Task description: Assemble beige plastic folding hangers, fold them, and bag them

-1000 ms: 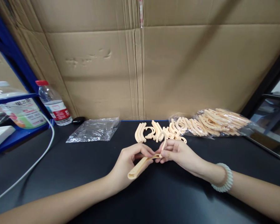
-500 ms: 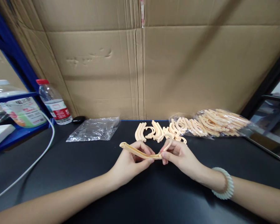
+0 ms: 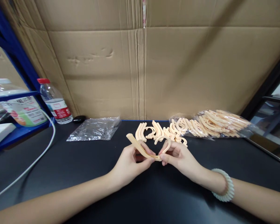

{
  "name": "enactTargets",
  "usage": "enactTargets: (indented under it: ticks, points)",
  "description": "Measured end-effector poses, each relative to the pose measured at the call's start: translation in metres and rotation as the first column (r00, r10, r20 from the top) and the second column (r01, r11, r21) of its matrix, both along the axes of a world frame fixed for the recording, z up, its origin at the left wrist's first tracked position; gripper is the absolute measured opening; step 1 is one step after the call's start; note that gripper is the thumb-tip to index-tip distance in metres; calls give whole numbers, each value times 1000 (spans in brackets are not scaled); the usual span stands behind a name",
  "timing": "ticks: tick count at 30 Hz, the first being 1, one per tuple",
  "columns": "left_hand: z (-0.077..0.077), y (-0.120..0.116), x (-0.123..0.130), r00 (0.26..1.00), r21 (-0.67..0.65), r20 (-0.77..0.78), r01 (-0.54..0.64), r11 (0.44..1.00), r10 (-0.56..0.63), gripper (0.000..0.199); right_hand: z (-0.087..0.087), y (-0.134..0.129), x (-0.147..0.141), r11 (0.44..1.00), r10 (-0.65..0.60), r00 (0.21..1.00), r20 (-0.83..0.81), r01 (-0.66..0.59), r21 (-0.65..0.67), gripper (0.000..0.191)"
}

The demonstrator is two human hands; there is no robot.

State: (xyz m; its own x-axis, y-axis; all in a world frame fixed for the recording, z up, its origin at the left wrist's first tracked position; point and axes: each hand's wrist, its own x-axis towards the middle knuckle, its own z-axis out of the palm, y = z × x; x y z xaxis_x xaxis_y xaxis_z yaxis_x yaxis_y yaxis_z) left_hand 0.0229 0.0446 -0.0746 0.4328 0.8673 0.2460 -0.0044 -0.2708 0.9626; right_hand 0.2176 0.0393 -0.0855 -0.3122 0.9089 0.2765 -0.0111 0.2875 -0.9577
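Over the black table, my left hand (image 3: 128, 163) pinches a curved, peach-coloured plastic hanger arm (image 3: 137, 145) between thumb and fingers. Its free end points up and to the left. In my right hand (image 3: 183, 158), the thumb and fingers are closed on a hanger hook (image 3: 168, 145) of the same colour, whose curve rises above the fingers. The arm's lower end and the hook's base meet between my fingertips. Whether they are joined there I cannot tell. Just behind my hands lie several loose hanger arms (image 3: 157, 130) and hooks (image 3: 150, 133).
Clear bags of hanger parts (image 3: 220, 123) lie at the back right, near a dark tablet-like device (image 3: 268, 146). An empty plastic bag (image 3: 93, 129), a red-capped bottle (image 3: 57, 104) and a white cable (image 3: 43, 154) are on the left. Cardboard (image 3: 102, 62) stands behind.
The hanger arm has tilted, its free end moving up and slightly right. The hook has turned a little to the left. Both hands keep their hold.
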Motion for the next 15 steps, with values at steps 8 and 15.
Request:
enactTargets:
  ticks: [8, 15]
  points:
    - [-3, 0, 4, 993, -153, 116, -18, 988, 36, 34, 1, -4, -5, 1000, -23, 1000, 8, 23, 8, 23]
    - [1, 1, 3, 992, -287, 119, -2, 958, 37, 24, 13, 12, 9, 977, -156, 981, 114, 136, 165, 29]
